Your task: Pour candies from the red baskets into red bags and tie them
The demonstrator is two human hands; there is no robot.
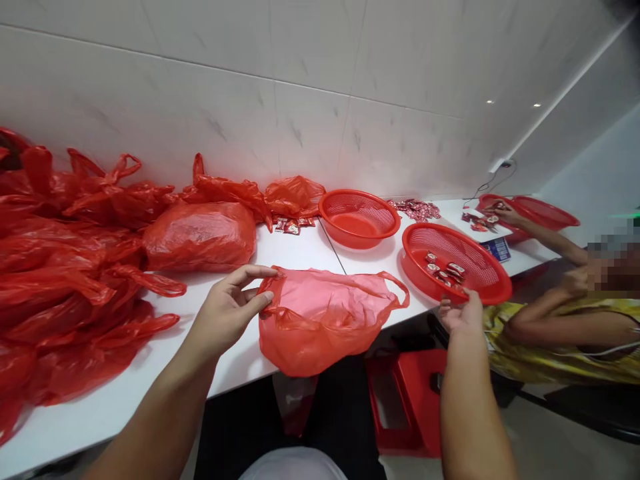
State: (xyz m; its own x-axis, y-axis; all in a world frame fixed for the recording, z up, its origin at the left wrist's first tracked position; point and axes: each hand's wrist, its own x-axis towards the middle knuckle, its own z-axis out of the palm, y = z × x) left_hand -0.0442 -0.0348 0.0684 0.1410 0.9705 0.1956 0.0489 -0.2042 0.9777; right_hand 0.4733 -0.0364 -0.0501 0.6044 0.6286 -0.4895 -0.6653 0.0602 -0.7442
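A red plastic bag [325, 333] hangs over the table's front edge in front of me, its mouth spread toward the wall. My left hand [235, 303] pinches the bag's left handle between thumb and fingers. The right handle loop lies loose. Off to the right, my right hand [463, 310] grips the near rim of a red plastic basket [480, 260], with the thumb over the edge and the fingers partly hidden below. Inside that basket lie several small red-and-white wrapped packets [443, 270]. The basket appears slightly tilted toward me.
Several filled red bags [200, 233] crowd the left of the white table [220, 373]. Another red basket [360, 220] stands near the wall, with small packets [293, 225] left of it and a packet pile [415, 210] right. A co-worker's hand [505, 212] handles packets. A red stool [417, 400] stands below.
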